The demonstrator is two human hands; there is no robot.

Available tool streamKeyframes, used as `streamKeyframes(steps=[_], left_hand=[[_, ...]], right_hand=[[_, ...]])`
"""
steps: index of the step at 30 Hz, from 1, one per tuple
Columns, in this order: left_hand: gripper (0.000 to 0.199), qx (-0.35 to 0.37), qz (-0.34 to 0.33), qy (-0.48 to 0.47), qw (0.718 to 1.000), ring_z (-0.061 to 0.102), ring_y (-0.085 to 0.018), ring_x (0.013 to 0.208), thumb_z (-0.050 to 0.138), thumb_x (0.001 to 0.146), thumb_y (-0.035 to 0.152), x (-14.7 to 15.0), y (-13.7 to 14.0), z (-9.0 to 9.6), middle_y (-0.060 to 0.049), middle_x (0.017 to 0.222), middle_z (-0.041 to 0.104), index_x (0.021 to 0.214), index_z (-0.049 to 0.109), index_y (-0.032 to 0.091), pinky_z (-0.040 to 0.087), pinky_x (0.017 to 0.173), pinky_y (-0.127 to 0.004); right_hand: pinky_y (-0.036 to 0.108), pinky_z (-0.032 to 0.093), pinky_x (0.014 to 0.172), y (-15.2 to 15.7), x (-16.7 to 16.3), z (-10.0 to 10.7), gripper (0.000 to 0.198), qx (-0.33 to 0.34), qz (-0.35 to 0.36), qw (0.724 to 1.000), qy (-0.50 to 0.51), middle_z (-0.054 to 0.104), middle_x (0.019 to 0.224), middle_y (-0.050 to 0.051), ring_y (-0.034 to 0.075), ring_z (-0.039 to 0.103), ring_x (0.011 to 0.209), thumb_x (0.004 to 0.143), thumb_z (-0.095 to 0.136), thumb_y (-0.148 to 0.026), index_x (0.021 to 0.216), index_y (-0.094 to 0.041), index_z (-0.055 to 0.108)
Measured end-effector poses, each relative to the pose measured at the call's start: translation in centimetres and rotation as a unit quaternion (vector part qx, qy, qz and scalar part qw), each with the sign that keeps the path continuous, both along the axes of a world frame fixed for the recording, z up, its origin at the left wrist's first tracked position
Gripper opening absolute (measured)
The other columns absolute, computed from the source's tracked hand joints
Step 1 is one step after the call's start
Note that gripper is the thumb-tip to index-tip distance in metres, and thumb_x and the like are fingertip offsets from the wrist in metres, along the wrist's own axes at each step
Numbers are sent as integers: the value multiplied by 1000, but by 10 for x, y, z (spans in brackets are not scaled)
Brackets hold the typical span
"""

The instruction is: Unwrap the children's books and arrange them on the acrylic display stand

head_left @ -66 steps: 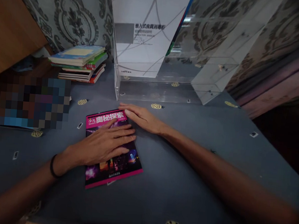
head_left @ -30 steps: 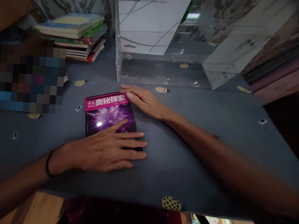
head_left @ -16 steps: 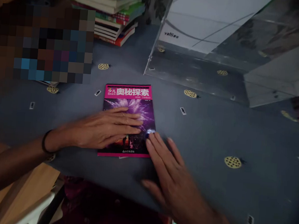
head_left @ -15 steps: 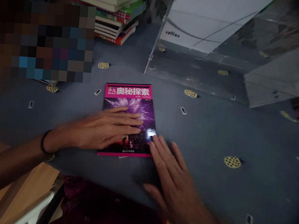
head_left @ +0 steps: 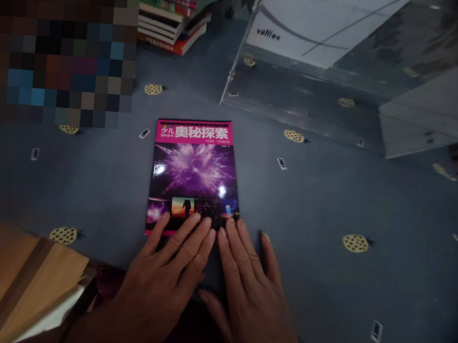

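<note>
A book (head_left: pixel 196 169) with a pink and purple cover and Chinese lettering lies flat and closed on the cloth-covered table. My left hand (head_left: pixel 174 267) rests palm down over its lower edge, fingers stretched out and partly spread. Beside it, my right hand (head_left: pixel 249 284) lies with fingertips at the book's lower right corner, its fingers straight and thumb apart. Neither hand grips the book. Both hide parts of the lower border of the cover.
The table (head_left: pixel 313 204) wears a grey-blue cloth printed with yellow pineapples. At the back left is a stack of books (head_left: pixel 165 21). A clear acrylic stand (head_left: pixel 298 97) with a white sheet is at the back right. The far left is pixelated.
My left hand has slid off the middle of the cover down to the book's lower edge, uncovering the pictures. My right hand has shifted slightly left. The view has moved a little.
</note>
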State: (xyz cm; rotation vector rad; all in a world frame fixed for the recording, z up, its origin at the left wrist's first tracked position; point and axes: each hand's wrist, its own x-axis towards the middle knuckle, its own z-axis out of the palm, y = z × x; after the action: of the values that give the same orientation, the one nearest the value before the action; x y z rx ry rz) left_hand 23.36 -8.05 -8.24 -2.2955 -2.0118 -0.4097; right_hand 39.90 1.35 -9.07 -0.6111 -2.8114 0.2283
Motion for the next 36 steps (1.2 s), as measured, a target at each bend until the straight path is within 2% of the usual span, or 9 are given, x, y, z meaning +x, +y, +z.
streamKeyframes(steps=[7, 14, 18, 21, 27, 36], left_hand=[[45, 17, 11, -6, 1000, 39, -25, 145, 28, 103, 19, 3, 3, 0, -11, 148, 53, 137, 56, 8, 14, 128, -46], [39, 43, 38, -6, 998, 42, -22, 143, 41, 100, 13, -1, -6, -1, -11, 147, 55, 136, 55, 7, 23, 125, -46], [39, 48, 36, -14, 998, 45, -22, 142, 41, 101, 15, -3, -9, -2, -9, 146, 56, 137, 54, 8, 25, 125, -43], [39, 48, 34, -19, 998, 45, -22, 141, 41, 101, 14, -8, -11, -1, -10, 145, 57, 137, 54, 7, 24, 125, -43], [39, 52, 43, -7, 998, 44, -23, 142, 43, 101, 17, -18, -20, 0, -13, 146, 56, 136, 54, 5, 23, 125, -45], [40, 51, 68, 18, 996, 41, -24, 144, 42, 103, 26, -27, -38, -3, -14, 142, 59, 135, 55, 6, 14, 127, -45]], right_hand=[[52, 9, 126, 0, -2, 1, 66, 33, 2, 999, -4, 43, 155, 20, 26, 19, 153, 103, 36, -36, 157, -1, 21], [53, 10, 125, -6, -8, 0, 63, 44, 24, 999, -5, 46, 153, 19, 27, 27, 151, 103, 37, -33, 156, -1, 24], [50, 7, 126, -7, -10, -1, 65, 46, 27, 999, -4, 46, 154, 18, 25, 24, 152, 103, 36, -37, 156, -1, 24], [48, 3, 126, -8, -13, 1, 64, 42, 31, 999, -14, 44, 155, 16, 24, 21, 153, 103, 36, -37, 155, -2, 25], [48, 0, 126, -11, -21, 5, 60, 30, 58, 998, -21, 46, 154, 17, 25, 26, 151, 100, 44, -33, 151, -2, 35], [50, -3, 126, -15, -27, 5, 56, 31, 102, 994, -3, 46, 154, 14, 25, 22, 152, 98, 49, -30, 146, -3, 44]])
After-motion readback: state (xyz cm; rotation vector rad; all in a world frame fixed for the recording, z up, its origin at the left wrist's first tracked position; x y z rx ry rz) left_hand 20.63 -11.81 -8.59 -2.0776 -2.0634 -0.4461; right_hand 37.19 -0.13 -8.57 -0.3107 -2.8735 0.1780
